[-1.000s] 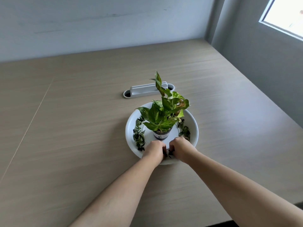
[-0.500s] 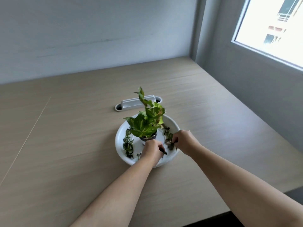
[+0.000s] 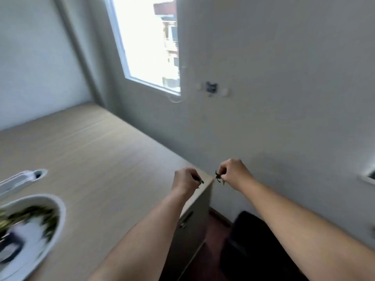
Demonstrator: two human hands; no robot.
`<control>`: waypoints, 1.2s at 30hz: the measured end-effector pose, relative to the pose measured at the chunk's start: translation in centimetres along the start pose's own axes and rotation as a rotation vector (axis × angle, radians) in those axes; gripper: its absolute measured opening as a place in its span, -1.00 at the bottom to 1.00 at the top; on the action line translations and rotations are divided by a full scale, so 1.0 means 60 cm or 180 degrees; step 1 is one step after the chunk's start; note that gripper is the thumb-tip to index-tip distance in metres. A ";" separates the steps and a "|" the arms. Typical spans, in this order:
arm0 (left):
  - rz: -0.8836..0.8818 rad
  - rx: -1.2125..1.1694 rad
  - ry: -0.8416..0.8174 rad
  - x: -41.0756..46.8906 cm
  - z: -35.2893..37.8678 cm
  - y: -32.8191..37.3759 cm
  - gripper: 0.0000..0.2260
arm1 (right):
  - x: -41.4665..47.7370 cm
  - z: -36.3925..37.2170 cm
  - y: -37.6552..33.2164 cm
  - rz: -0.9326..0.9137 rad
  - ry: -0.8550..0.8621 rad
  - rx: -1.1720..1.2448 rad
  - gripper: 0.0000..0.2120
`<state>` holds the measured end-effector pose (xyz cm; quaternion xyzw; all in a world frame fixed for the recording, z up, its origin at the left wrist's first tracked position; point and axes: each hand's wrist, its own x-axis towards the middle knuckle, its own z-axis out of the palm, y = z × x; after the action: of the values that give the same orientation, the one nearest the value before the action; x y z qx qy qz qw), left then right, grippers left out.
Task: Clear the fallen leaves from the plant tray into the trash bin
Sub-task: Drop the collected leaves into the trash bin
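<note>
1. Two bare arms reach out from the bottom of the view, side by side and a little apart.
2. Low on the right, a black bin [image 3: 253,240] stands on the dark red floor [image 3: 218,222], close to the side of the surface [image 3: 101,155]. It is blurry, and the right arm hides part of it.
3. Low on the left, the white plant tray [image 3: 59,211] sits on the surface, cut off by the edge of the view. It is blurry too. Dark green fallen leaves [image 3: 49,221] lie inside along its rim, and a dark pot [image 3: 10,247] stands in it.
4. The left hand [image 3: 185,180] is up over the near corner of the surface. Its fingers are curled and pinch a small bunch of leaves [image 3: 200,181].
5. The right hand [image 3: 233,174] is just past the edge, in the air over the gap beside the surface. Its fingers pinch a second bunch of leaves [image 3: 219,177]. The two hands are near each other but not touching.
6. The surface is pale wood, wide and flat. A wide stretch of wood lies between the tray and the hands.
7. Its right edge runs from the corner by the hands back to the far wall. Below the corner, the side panel has a dark handle [image 3: 185,219].
8. Right of that edge, the space drops to the floor where the bin is.
9. A white cover [image 3: 18,182] with a hole at its end lies on the surface just behind the tray.
10. A grey wall [image 3: 284,98] rises behind the hands, with a small dark fitting [image 3: 211,87] on it.
11. Farthest back, a bright window [image 3: 146,47] lets in light.
</note>
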<state>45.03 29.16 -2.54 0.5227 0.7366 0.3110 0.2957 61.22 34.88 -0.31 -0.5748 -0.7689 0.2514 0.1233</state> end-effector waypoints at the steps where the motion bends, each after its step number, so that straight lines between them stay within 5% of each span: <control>1: 0.0126 0.0074 -0.0176 0.009 0.045 0.030 -0.83 | -0.009 -0.023 0.050 0.0183 0.0063 0.0031 -0.79; 8: 0.0720 0.0548 -0.1258 0.050 0.291 0.149 -0.85 | -0.072 -0.046 0.308 0.1410 0.0293 0.0315 -0.81; 16: 0.0512 0.0910 -0.2208 0.103 0.482 0.089 -0.88 | -0.073 0.045 0.460 0.2279 0.0121 0.0431 -0.82; 20: 0.0611 0.1371 -0.2807 0.139 0.541 0.071 -0.62 | -0.071 0.072 0.507 0.2433 -0.0130 0.0448 -0.67; 29: 0.0699 0.1720 -0.2899 0.165 0.520 0.084 -0.66 | -0.075 0.049 0.509 0.2402 -0.0125 0.0529 -0.74; 36: 0.0755 0.1555 -0.2152 0.124 0.383 0.114 -0.67 | -0.045 -0.005 0.399 0.1658 -0.0004 0.0333 -0.78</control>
<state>64.45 41.47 -12.59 0.7309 0.5851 -0.0293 0.3502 81.88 37.48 -12.41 -0.7460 -0.5811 0.3144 0.0836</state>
